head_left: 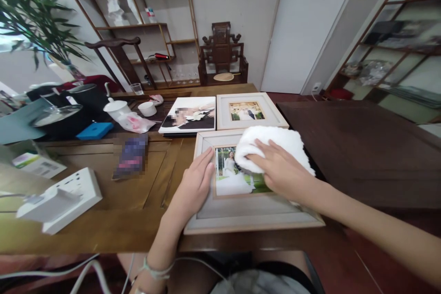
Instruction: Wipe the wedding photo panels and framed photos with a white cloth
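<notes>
A picture frame [220, 213] with a pale, wide border lies flat at the near edge of the wooden table, a wedding photo [229, 179] inside it. My left hand [196, 183] rests on the frame's left side with its fingers stretched out. My right hand [275, 167] is closed on a folded white towel [284, 140], which covers the upper right of the frame and part of the photo. Just behind lies a second framed photo [223, 112]. To its left is a white-edged photo panel [189, 117] on top of something dark.
On the wooden table [138, 213] at left are a white power strip [74, 200], a blue box [94, 130], a blurred dark packet [131, 156], a white teapot [117, 108], a white cup [147, 109] and a black pot [62, 121]. A dark brown surface [372, 151] adjoins at right.
</notes>
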`<move>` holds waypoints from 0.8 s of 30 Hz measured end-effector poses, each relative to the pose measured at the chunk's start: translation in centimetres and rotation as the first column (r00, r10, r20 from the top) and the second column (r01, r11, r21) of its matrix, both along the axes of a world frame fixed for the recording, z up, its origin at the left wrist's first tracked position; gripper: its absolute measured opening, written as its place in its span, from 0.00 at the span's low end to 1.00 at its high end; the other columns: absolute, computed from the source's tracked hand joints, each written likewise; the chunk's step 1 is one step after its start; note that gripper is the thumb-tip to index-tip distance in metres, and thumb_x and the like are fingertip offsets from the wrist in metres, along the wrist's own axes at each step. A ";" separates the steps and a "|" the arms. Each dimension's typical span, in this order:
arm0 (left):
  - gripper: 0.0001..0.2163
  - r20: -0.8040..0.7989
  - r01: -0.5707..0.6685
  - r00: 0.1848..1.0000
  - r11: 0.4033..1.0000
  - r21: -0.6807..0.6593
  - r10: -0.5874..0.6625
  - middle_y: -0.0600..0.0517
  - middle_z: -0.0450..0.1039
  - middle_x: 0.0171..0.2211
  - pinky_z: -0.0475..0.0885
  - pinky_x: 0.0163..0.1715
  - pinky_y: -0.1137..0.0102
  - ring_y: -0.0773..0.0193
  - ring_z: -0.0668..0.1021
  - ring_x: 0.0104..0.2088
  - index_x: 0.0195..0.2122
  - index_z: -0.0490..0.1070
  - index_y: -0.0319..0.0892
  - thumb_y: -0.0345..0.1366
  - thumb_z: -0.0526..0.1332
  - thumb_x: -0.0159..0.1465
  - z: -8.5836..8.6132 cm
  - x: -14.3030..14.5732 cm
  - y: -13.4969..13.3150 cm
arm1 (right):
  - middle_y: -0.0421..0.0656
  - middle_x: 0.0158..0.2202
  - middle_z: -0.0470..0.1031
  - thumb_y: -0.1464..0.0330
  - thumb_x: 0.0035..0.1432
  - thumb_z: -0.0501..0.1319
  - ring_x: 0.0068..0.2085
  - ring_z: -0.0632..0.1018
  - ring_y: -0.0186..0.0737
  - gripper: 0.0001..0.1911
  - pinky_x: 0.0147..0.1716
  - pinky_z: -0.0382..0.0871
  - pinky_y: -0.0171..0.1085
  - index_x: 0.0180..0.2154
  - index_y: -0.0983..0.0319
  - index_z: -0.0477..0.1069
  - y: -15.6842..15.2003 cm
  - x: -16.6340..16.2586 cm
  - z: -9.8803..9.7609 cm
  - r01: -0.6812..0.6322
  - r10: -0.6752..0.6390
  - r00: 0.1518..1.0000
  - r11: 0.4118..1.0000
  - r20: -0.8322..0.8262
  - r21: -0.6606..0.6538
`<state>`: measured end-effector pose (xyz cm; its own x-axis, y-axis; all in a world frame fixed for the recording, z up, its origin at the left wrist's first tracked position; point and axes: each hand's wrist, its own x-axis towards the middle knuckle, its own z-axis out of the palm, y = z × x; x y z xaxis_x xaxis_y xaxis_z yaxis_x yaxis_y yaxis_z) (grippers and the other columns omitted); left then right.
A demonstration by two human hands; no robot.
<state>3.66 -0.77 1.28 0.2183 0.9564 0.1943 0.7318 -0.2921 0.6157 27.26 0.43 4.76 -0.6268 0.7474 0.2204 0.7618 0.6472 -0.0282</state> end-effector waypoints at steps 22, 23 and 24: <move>0.21 0.015 0.029 0.999 0.999 0.036 -0.030 0.47 0.64 0.60 0.58 0.62 0.58 0.59 0.64 0.62 0.57 0.66 0.41 0.41 0.43 0.70 -0.1 -0.1 0.6 | 0.40 0.52 0.73 0.81 0.46 0.53 0.55 0.71 0.42 0.21 0.55 0.63 0.42 0.38 0.55 0.72 -5.2 0.3 3.3 -0.444 0.452 0.891 0.849 -0.040 -0.286; 0.21 0.010 0.025 1.000 0.999 0.036 -0.025 0.47 0.64 0.60 0.58 0.62 0.57 0.59 0.64 0.62 0.57 0.66 0.41 0.41 0.43 0.70 -0.2 -0.1 0.7 | 0.39 0.52 0.74 0.81 0.45 0.53 0.53 0.72 0.43 0.22 0.53 0.65 0.43 0.38 0.54 0.72 -6.0 1.0 3.2 -0.363 0.369 0.929 0.898 -0.024 -0.247; 0.21 0.006 0.020 1.000 0.999 0.032 -0.021 0.47 0.64 0.61 0.57 0.62 0.57 0.59 0.64 0.62 0.57 0.66 0.41 0.41 0.44 0.70 -0.3 0.0 0.7 | 0.39 0.51 0.74 0.80 0.44 0.53 0.53 0.73 0.45 0.23 0.52 0.67 0.44 0.39 0.53 0.72 -6.7 1.5 2.9 -0.289 0.290 0.957 0.938 -0.022 -0.191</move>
